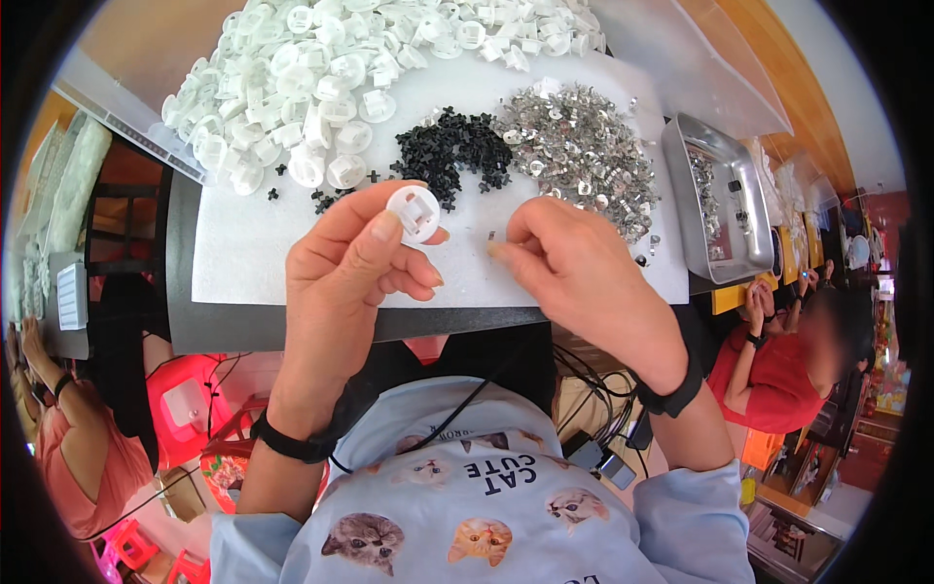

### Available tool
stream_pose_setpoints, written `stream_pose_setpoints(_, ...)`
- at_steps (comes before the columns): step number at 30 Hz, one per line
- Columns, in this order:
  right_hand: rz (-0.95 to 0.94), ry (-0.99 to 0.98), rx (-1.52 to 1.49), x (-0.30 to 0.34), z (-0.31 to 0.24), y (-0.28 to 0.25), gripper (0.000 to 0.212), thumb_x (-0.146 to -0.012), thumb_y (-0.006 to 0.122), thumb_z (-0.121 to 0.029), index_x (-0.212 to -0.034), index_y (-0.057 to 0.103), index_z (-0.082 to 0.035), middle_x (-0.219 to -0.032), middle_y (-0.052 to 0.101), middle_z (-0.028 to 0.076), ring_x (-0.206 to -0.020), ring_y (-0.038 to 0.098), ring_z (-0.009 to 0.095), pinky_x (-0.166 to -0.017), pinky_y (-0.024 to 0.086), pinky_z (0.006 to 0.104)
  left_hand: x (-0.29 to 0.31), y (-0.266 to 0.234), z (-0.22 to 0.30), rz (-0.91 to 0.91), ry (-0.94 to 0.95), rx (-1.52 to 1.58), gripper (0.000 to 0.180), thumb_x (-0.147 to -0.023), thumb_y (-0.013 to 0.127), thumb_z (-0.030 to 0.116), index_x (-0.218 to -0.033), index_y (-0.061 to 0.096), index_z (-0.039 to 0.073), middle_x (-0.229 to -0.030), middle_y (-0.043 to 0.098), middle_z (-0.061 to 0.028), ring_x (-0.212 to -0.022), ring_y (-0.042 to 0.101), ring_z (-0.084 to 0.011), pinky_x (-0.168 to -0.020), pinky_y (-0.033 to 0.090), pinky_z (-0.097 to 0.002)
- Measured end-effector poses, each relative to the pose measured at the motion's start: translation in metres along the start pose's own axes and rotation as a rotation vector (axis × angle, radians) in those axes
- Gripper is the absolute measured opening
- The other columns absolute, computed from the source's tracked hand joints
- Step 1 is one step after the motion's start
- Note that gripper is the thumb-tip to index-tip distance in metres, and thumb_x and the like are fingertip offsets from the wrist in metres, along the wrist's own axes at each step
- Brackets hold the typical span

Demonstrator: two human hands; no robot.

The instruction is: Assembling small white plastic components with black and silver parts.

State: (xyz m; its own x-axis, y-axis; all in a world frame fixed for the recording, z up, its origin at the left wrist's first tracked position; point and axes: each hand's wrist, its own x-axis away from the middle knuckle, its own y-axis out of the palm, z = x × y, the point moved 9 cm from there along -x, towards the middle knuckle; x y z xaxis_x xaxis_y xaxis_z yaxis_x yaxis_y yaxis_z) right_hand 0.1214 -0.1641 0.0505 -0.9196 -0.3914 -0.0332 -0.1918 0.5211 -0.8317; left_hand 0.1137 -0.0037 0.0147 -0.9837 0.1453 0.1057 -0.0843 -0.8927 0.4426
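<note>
My left hand pinches a round white plastic part between thumb and forefinger, its slotted inner face turned up. Just to the right, my right hand has thumb and forefinger closed on a tiny metal piece, too small to make out fully. Beyond the hands lie a heap of small black cross-shaped pieces and a heap of small silver metal pieces. A large pile of white plastic parts fills the far left. All rest on a white foam sheet.
At the right stands a metal tray with some metal and black pieces in it. A few loose black crosses lie near the white pile. Cables hang below the table edge. People sit at both sides, one in red at the right.
</note>
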Motion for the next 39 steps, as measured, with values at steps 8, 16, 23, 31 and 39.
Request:
stream_pose_setpoints(8,-0.037,0.004,0.240,-0.002,-0.013,0.014,0.008,-0.084,0.057,-0.009,-0.083,0.054,-0.001,-0.078,0.058,0.014,-0.071,0.059,0.035,-0.061,0.045,0.0430,0.004,0.000,-0.012,-0.034,-0.023,0.054,0.035,-0.096,0.050,0.024,-0.116,0.055,-0.005,-0.089,0.065,-0.0154,-0.069,0.064,-0.0151,-0.061,0.053,-0.0255)
stream_pose_setpoints(16,0.005,-0.075,0.252,0.001,-0.013,0.012,0.004,-0.082,0.056,-0.004,-0.083,0.053,-0.001,-0.079,0.055,0.014,-0.067,0.056,0.034,-0.059,0.045,0.0399,0.003,-0.001,-0.014,-0.037,-0.023,0.032,0.038,-0.098,0.046,0.029,-0.111,0.057,-0.005,-0.084,0.065,-0.0141,-0.064,0.062,-0.0141,-0.057,0.050,-0.0247)
stream_pose_setpoints(23,0.001,-0.153,-0.511,-0.006,-0.033,-0.015,0.002,-0.085,0.058,-0.001,-0.087,0.058,-0.002,-0.075,0.048,0.003,-0.064,0.046,0.012,-0.057,0.038,0.0257,0.007,0.004,-0.017,-0.080,-0.094,-0.028,0.037,-0.100,0.041,0.027,-0.106,0.059,-0.005,-0.075,0.064,-0.0114,-0.053,0.058,-0.0120,-0.048,0.045,-0.0219)
stream_pose_setpoints(31,-0.060,-0.302,-0.535,-0.011,-0.043,0.003,0.003,-0.083,0.060,0.000,-0.083,0.059,-0.002,-0.073,0.049,0.002,-0.065,0.046,0.013,-0.057,0.036,0.0254,0.008,0.010,-0.017,-0.099,-0.109,-0.080,0.037,-0.098,0.046,0.029,-0.101,0.062,-0.003,-0.067,0.060,-0.0045,-0.050,0.054,-0.0076,-0.046,0.043,-0.0203)
stream_pose_setpoints(39,0.008,-0.237,-0.496,-0.007,-0.042,0.006,0.005,-0.081,0.057,0.000,-0.080,0.053,-0.002,-0.072,0.049,0.009,-0.063,0.051,0.025,-0.056,0.042,0.0327,0.008,0.009,-0.021,-0.098,-0.139,-0.098,0.037,-0.097,0.047,0.030,-0.100,0.062,-0.003,-0.061,0.057,-0.0048,-0.047,0.054,-0.0081,-0.044,0.044,-0.0206)
